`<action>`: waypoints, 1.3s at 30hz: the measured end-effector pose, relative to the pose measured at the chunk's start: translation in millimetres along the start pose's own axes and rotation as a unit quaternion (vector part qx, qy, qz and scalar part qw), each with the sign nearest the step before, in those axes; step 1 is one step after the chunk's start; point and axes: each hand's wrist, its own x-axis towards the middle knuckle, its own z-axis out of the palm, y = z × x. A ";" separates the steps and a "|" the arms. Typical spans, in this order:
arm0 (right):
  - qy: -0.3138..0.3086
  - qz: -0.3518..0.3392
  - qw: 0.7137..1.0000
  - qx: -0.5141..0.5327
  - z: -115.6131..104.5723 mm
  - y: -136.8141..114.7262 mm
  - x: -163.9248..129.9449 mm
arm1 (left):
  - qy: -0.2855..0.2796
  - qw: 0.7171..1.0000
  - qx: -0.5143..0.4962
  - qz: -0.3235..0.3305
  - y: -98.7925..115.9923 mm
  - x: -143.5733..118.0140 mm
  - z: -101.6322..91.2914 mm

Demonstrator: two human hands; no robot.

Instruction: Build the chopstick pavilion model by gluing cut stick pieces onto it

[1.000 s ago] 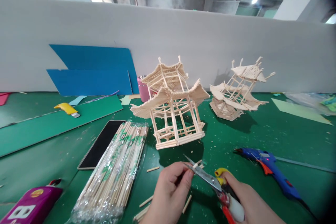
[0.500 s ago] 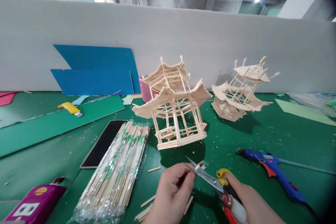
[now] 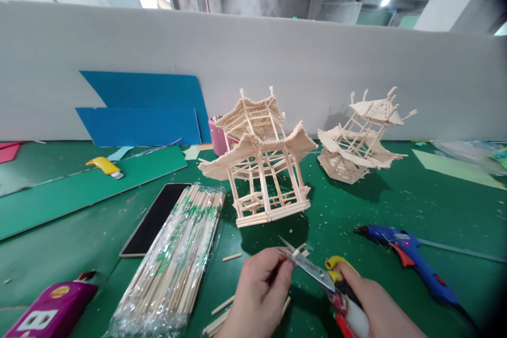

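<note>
My left hand [image 3: 263, 288] pinches a short wooden stick [image 3: 301, 247] at the front of the table. Around that stick lie the parted blades of a pair of scissors [image 3: 315, 270]. My right hand [image 3: 366, 293] is closed on the scissors' handles, which are yellow, black and red. Just beyond stands a two-tiered pavilion model [image 3: 263, 169] built of wooden sticks. Cut stick pieces [image 3: 224, 304] lie beside and partly under my left hand, and one short piece [image 3: 232, 257] rests apart from them.
A second stick pavilion [image 3: 360, 142] leans at the back right. The blue glue gun [image 3: 412, 248] lies at right with its cord. On the left are a bag of wooden sticks [image 3: 178, 253], a phone [image 3: 154, 222], a yellow cutter knife [image 3: 105, 165] and a purple box [image 3: 53, 309].
The view has shifted very slightly. Both hands, the scissors and the stick keep nearly the same position.
</note>
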 end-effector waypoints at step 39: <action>-0.043 0.011 0.999 0.016 -5.8 -4.4 3.5 | -0.092 0.978 -0.181 -0.048 -13.2 3.4 -3.3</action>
